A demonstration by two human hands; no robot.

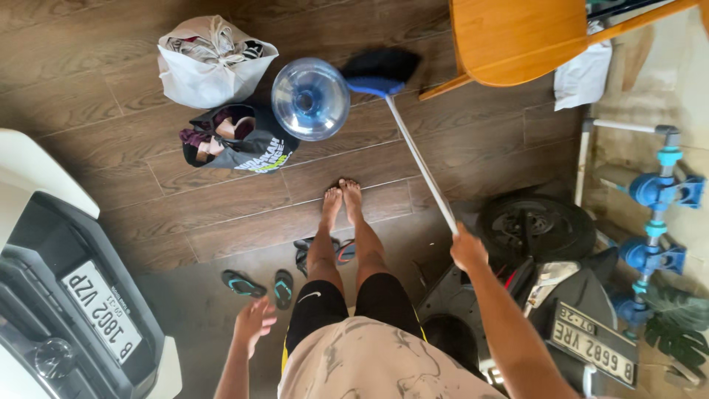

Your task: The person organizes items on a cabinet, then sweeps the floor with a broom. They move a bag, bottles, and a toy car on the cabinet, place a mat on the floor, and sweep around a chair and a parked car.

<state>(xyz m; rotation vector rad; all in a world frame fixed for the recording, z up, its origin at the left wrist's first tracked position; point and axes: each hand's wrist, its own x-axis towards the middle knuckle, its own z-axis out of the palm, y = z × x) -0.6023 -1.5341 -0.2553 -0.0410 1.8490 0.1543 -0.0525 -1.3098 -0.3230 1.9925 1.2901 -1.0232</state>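
R hand (468,250) gripping broom (417,151) handle end, L hand (253,324) open, empty, broom head (381,72) partly behind water jug (310,98)

Right hand (468,250) grips the white handle of a broom (384,72), its blue-black head beside a clear water jug (310,98) on brown floor planks (111,89); left hand (253,324) hangs open, apparently empty, above teal flip-flops (260,285).

Lighting: soft daylight, brighter far right by wall (668,66); near-left floor (185,295) in shadow. Glare on water jug (310,98). Wide-angle bending at edges. Focus sharp, no blur.
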